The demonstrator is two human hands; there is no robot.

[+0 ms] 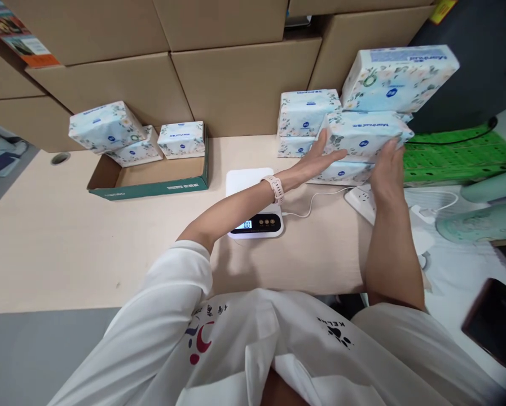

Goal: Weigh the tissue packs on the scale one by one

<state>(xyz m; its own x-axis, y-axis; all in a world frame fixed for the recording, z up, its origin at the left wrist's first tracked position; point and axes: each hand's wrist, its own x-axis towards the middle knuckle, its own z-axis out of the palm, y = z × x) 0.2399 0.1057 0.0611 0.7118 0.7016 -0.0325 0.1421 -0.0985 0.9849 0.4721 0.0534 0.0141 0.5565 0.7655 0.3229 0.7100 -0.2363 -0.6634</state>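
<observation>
Both of my hands are at a flower-printed tissue pack [365, 134] in the stack on the right. My left hand [316, 160] touches its left end and front with the fingers stretched. Against its right end presses my right hand [388, 169], thumb on the front. Another tissue pack [341, 172] lies beneath it, and a larger-looking tissue pack [400, 82] rests above and behind. A white kitchen scale [253, 179] sits partly under my left forearm, its display reading 0.0 and its plate bearing nothing visible.
A shallow green-sided cardboard box [159, 190] with several tissue packs stands at the left. Stacked cartons [244, 84] line the back. A white power strip [360, 202], cable, green crate [464, 158], bottles [485, 220] and dark phone [496, 322] are on the right.
</observation>
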